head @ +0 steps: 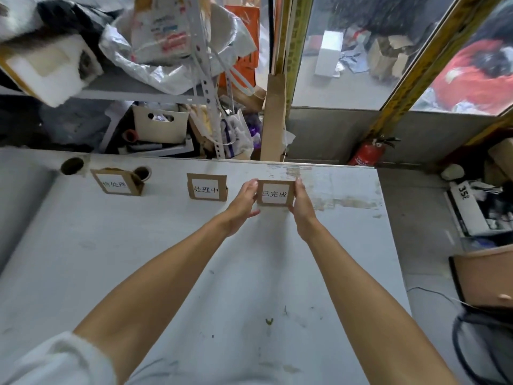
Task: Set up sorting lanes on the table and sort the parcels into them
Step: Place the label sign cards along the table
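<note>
Head view: lane setup in hand, sorting not yet begun. Third sign card, brown cardboard with a white label, held upright near the far edge of the white table, right of the middle sign card and well right of the left sign card. Left hand pressed to the card's left edge, right hand to its right edge, fingers of both fairly straight and clamping the card between them rather than curled round it. Judged next: settle the card so it stands alone, then release both sides evenly to avoid tipping. Far table edge just behind the card, right edge nearby, so little margin there. Broad bare surface near and to the left, enough for three lanes. No parcels on the table; possibly a cardboard box off the right side.
</note>
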